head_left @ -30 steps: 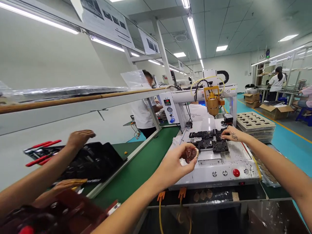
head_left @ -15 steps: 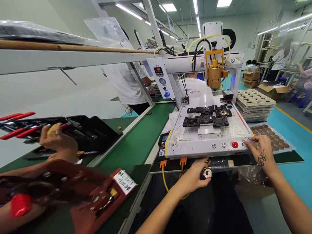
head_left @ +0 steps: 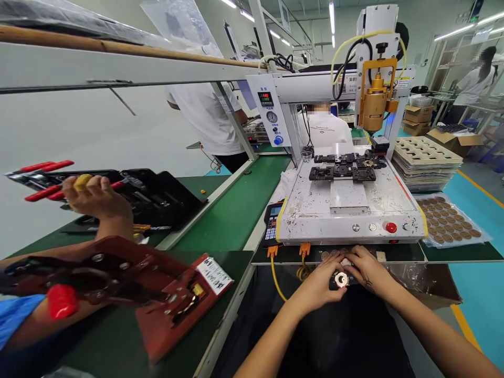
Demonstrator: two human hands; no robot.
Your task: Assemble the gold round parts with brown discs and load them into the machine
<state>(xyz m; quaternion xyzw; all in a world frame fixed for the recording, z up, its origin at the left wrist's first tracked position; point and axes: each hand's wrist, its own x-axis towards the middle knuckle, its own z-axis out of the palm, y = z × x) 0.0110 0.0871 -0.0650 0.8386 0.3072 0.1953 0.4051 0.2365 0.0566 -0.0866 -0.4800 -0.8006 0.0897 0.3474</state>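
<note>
My left hand (head_left: 323, 279) is just below the front edge of the machine bench, its fingers closed around a round gold watch case (head_left: 341, 279) with an open centre. Close beside it, my right hand (head_left: 366, 266) is bent inward, its fingertips at the case and the bench edge. What those fingertips pinch is too small to make out. Behind both hands stands a white dispensing machine (head_left: 346, 228). Black fixture blocks (head_left: 343, 170) lie on its bed, with another gold round part (head_left: 368, 164) seated in them. A brass-coloured dispensing head (head_left: 374, 107) hangs above.
To the left, a co-worker's hand (head_left: 98, 197) is by red-handled toggle clamps (head_left: 47, 181), near a brown press (head_left: 165, 310). A sheet of round brown discs (head_left: 449, 220) and stacked trays (head_left: 427, 157) are at right. Yellow cable (head_left: 277, 278) hangs below the bench.
My right hand has left the button at the machine's front right and come beside my left hand. The left still holds the watch case. The fixture has moved back on the bed; the view has shifted.
</note>
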